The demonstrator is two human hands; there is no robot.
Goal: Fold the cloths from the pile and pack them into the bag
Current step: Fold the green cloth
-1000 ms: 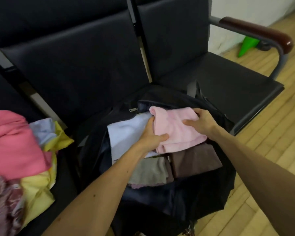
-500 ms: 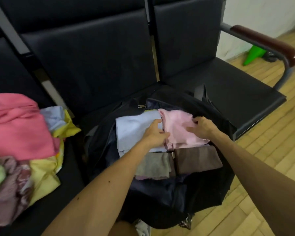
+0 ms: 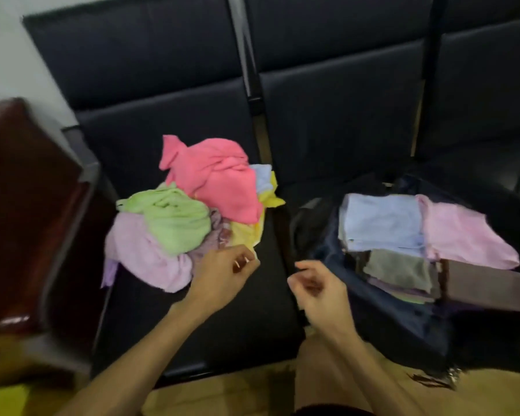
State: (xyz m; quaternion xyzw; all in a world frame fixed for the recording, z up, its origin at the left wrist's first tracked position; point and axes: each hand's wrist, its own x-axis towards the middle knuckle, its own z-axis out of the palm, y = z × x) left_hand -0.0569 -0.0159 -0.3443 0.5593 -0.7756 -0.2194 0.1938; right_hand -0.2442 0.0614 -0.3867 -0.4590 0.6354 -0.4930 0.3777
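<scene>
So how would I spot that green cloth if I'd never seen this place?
Find the row of black seats. The left seat holds a loose pile of cloths, not the open bag on the next seat. The green cloth lies crumpled on the pile's near left, above a pale lilac cloth and beside a bright pink cloth; it is the pile's only green piece.

A loose pile of cloths [image 3: 192, 217] lies on a black seat [image 3: 168, 319], with a coral-pink cloth [image 3: 213, 175] on top and a green cloth [image 3: 174, 223] beside it. The left hand [image 3: 222, 274] hovers at the pile's near edge, fingers loosely curled and holding nothing. The right hand [image 3: 318, 292] hangs empty between the pile and the dark bag [image 3: 403, 322], which holds folded cloths, a pale pink cloth [image 3: 463, 235] among them.
</scene>
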